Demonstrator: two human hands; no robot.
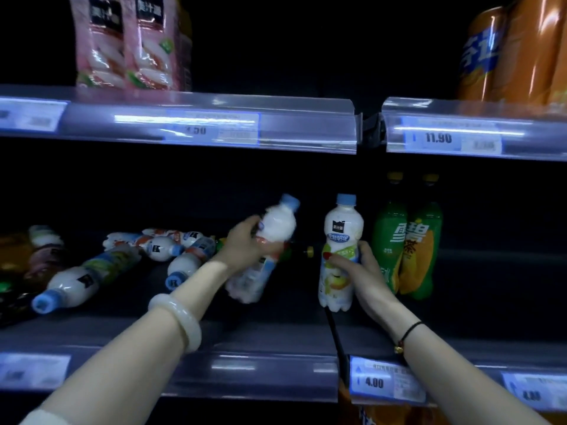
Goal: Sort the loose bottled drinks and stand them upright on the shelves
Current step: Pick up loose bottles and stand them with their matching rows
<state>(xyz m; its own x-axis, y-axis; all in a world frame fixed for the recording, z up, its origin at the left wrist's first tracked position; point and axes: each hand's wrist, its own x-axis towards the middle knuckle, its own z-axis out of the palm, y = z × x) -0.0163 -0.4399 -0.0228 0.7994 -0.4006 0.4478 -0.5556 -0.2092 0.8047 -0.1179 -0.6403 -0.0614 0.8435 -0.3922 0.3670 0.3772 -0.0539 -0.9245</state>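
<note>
**Bringing the tilted bottle upright beside its match**

The left hand [245, 243] grips a white milky drink, the tilted bottle [279, 222], around its middle. Its fingers [256, 223] are curled around the label, and the blue cap leans up and to the right. The bottle is lifted off the shelf [260, 329] and looks motion-blurred.

The right hand [365, 277] is wrapped around the lower half of the upright bottle [340, 234], which is the same kind of drink with a green-apple label. That bottle's base seems to rest on the shelf, just beside two green soda bottles [408, 246] and close to the dark divider [333, 329].

More loose bottles [159, 250] lie on their sides to the left, several touching one another.

To do this step well:

- Roll the left wrist until the cap points straight up before lowering, so the ribbed base lands flat rather than on an edge.
- Set the bottle down just left of the upright one, close enough to make a row without knocking it.
- Let the right hand steady its bottle until the neighbour is down. These narrow, tall bottles would likely tip at a nudge.
- Turn the label outward before letting go.
- Lift the left forearm clear of the heap behind it.
</note>
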